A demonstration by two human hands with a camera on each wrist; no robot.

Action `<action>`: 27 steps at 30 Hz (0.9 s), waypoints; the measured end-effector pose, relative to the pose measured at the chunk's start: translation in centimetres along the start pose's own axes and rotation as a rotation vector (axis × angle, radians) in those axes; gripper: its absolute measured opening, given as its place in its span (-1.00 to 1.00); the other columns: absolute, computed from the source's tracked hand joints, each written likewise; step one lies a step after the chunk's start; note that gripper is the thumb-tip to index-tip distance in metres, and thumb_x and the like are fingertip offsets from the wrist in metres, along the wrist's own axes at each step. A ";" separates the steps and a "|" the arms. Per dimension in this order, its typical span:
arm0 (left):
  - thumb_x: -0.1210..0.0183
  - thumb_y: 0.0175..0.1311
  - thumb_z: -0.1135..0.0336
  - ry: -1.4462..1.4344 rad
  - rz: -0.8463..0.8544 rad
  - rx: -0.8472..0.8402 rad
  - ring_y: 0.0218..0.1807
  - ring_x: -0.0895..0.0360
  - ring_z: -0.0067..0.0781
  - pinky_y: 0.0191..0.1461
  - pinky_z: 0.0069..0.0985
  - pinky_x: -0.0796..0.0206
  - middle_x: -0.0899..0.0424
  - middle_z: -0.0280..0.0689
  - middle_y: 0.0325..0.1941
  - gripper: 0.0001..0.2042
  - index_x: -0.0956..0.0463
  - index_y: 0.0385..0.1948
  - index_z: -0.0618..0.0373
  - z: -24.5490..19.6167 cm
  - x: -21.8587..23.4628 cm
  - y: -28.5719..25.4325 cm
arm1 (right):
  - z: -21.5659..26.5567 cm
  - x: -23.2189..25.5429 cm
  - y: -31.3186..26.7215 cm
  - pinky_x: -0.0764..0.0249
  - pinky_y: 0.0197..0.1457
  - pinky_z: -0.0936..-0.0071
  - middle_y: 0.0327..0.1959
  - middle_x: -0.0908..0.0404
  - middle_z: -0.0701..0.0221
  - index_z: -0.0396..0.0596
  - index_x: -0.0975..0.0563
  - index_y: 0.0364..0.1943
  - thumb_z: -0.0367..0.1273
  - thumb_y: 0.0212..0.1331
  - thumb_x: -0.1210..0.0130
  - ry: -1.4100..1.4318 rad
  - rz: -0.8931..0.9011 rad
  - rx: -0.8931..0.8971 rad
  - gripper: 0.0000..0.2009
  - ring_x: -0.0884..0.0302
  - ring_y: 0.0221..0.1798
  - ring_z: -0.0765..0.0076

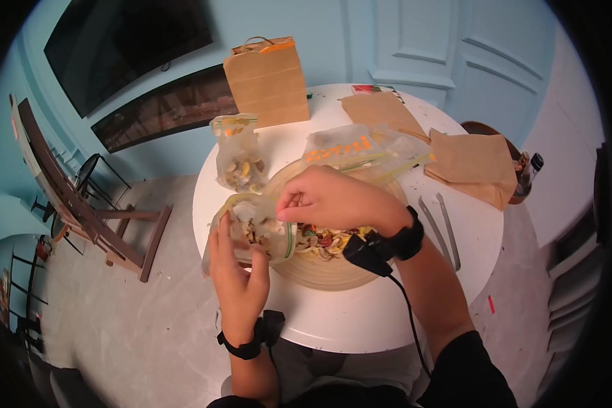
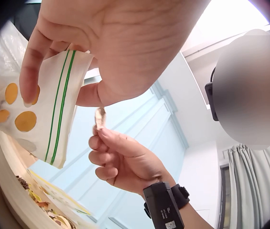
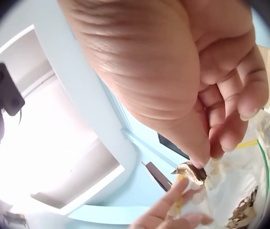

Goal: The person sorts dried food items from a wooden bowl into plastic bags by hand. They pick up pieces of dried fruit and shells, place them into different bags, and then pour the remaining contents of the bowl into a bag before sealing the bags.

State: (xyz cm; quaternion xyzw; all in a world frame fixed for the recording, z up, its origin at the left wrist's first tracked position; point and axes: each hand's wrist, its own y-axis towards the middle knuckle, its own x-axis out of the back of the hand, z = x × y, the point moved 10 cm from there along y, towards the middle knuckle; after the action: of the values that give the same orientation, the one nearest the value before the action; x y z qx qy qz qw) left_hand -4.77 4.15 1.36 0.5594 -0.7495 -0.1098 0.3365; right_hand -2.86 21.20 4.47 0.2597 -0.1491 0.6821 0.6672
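My left hand [image 1: 239,279] grips a zip bag [image 1: 279,239] by its open mouth, fingers on the far side and thumb on the near side. Dried slices [image 1: 253,232] lie inside that bag. In the left wrist view the bag [image 2: 53,109] shows green zip lines and orange dots. My right hand [image 1: 333,198] is beside the bag mouth, and in the right wrist view its thumb and fingertips pinch one dried slice [image 3: 192,172]. Below the right hand, a round woven mat [image 1: 299,277] carries a pile of mixed dried pieces [image 1: 325,245].
Another filled bag [image 1: 241,163] stands behind, near a paper bag [image 1: 268,81]. Flat zip bags [image 1: 360,149] lie at the mat's far side. Brown paper packets [image 1: 472,163] and metal tongs [image 1: 443,231] are on the right, with a bowl [image 1: 520,194] beyond the table edge.
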 end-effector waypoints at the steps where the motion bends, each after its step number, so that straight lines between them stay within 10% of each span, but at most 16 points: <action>1: -0.12 0.20 0.62 0.014 -0.009 -0.047 -0.10 -0.56 -0.48 -0.03 -0.49 -0.49 -0.45 -0.12 0.26 -0.33 -0.24 0.45 0.21 0.3 0.0 0.0 | -0.6 0.3 0.2 -0.56 -0.18 0.30 -0.38 -0.74 0.20 -0.19 -0.70 -0.30 -0.33 0.15 -0.26 -0.120 -0.071 0.001 -0.81 -0.70 -0.33 0.15; 10: -0.09 0.18 0.62 0.037 -0.012 -0.038 -0.11 -0.56 -0.48 -0.03 -0.49 -0.49 -0.44 -0.11 0.29 -0.30 -0.22 0.47 0.21 0.1 0.0 -0.1 | -9.4 4.4 -1.4 -0.57 -0.12 0.28 -0.29 -0.75 0.24 -0.09 -0.71 -0.24 -0.25 0.01 -0.41 -0.721 -0.049 -0.413 -0.72 -0.72 -0.17 0.16; 23: -0.11 0.19 0.62 0.017 -0.011 0.007 -0.06 -0.55 -0.46 0.07 -0.47 -0.47 -0.47 -0.12 0.24 -0.31 -0.24 0.46 0.20 -0.2 -0.1 -0.1 | -9.0 0.4 -1.0 -0.57 -0.11 0.27 -0.28 -0.76 0.31 -0.07 -0.72 -0.24 -0.17 -0.16 -0.50 -0.618 0.135 -0.288 -0.60 -0.72 -0.19 0.14; 27: -0.13 0.18 0.60 0.090 -0.017 -0.124 -0.12 -0.54 -0.40 -0.31 -0.55 -0.60 -0.46 -0.07 0.17 -0.35 -0.24 0.40 0.32 -0.2 -0.1 -0.1 | -9.0 -0.7 0.1 -0.58 -0.22 0.30 -0.32 -0.77 0.31 -0.07 -0.72 -0.23 -0.27 -0.08 -0.41 -0.697 0.141 -0.299 -0.70 -0.72 -0.33 0.24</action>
State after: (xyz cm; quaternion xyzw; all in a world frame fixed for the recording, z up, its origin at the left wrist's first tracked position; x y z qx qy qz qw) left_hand -4.55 4.28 1.42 0.5480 -0.7207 -0.1337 0.4030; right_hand -4.37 25.61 -3.31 0.3648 -0.4822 0.5678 0.5586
